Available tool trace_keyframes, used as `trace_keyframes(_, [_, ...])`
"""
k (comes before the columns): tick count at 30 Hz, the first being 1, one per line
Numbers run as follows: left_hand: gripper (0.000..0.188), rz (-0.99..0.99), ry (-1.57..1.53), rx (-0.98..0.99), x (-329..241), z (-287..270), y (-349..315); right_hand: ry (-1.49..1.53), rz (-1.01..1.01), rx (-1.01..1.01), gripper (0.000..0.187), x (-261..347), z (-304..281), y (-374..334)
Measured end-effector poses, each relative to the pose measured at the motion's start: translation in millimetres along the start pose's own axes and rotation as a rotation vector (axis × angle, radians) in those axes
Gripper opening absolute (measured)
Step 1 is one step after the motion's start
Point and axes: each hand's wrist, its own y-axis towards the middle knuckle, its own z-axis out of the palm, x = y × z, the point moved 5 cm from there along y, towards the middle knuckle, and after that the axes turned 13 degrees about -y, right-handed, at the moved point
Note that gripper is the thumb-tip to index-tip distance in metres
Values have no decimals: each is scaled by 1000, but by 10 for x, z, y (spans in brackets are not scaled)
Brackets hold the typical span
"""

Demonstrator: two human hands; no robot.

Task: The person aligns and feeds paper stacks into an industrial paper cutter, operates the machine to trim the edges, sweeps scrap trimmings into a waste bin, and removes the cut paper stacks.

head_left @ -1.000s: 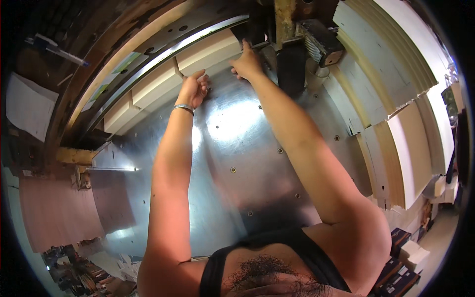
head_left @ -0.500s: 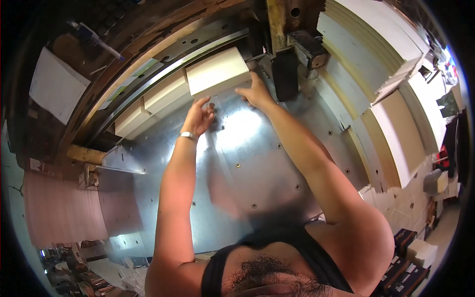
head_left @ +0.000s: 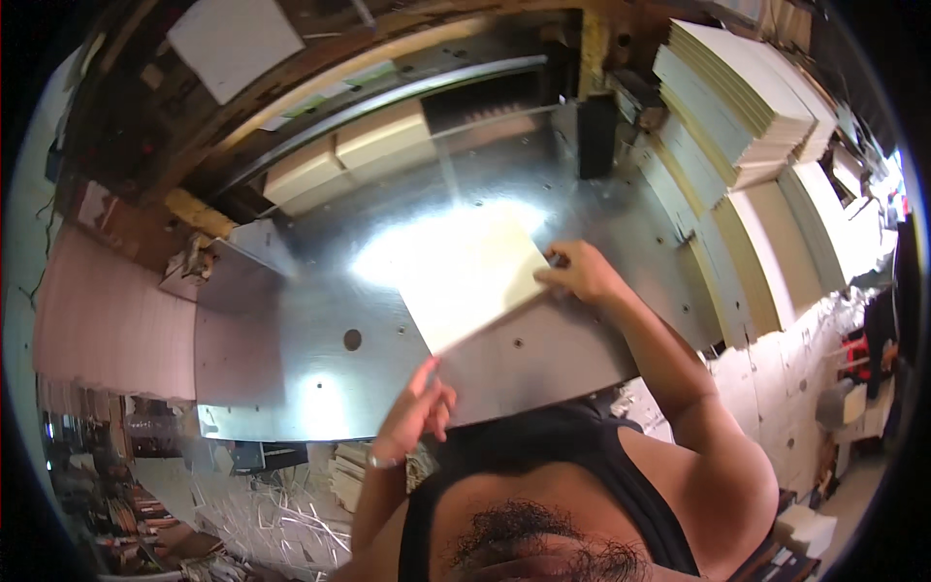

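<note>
Setting: workshop seen from the head view; steel machine table (head_left: 291, 378) with small holes and strong glare.
Item: cream paper stack (head_left: 465, 276), lying flat mid-table, turned at an angle.
Right hand (head_left: 582, 276): fingers curled on the stack's right corner, gripping it.
Left hand (head_left: 417, 407): loosely half-closed, fingertip at the stack's near corner, holding nothing.
Rear: more cut paper blocks (head_left: 349, 160) under the blade bar (head_left: 388, 97).
Right side: tall piled sheets (head_left: 737, 97).
Handling advice: likely best slid flat, both corners steadied, so sheets stay squared.
</note>
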Motion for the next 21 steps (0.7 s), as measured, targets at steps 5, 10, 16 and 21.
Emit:
trace_keyframes(5, [60,768,236,-891,326,-500,-879,-157,-108,166,44,506,394,-355])
trace_keyframes(10, [65,869,-309,-929,614,-1210,-1214,-359,-320,294,53,965,929,-478])
trace_keyframes(16, [60,670,-669,-359,399,-620,-1468,-300,-512,439,52,1364,1676,-603])
trace_keyframes(21, [58,448,-390,-667,788,-922,-1497,-314,-666,385,59,1501,1773,-662])
